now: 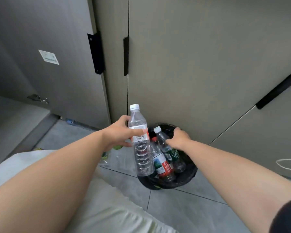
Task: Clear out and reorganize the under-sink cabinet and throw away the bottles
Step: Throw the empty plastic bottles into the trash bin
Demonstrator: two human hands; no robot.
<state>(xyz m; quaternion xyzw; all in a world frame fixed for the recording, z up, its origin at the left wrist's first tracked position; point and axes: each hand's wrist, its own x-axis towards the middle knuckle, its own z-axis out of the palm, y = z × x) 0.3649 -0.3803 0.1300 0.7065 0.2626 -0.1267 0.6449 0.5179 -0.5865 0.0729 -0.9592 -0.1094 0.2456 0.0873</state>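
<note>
My left hand (120,132) wrapped round a clear capped bottle (142,157), held upright at the black bin (192,174), my right hand (179,137) curled round a green-label bottle (172,155) standing in the bin, a red-label bottle (165,166) beside it, cabinet door (191,64) just behind

Left hand (119,132) grips a clear bottle (142,148) (white cap, red-white label), roughly upright, over the near-left edge of a black-lined bin (190,175). Right hand (178,137) holds a green-labelled bottle (172,154) by its upper part, inside the bin. A red-labelled bottle (163,165) stands between them in the bin. Grey cabinet doors (191,64) stand just behind the bin. An open door (40,47) on the far left carries a sticker (48,57). Grey tiled floor (183,207).
</note>
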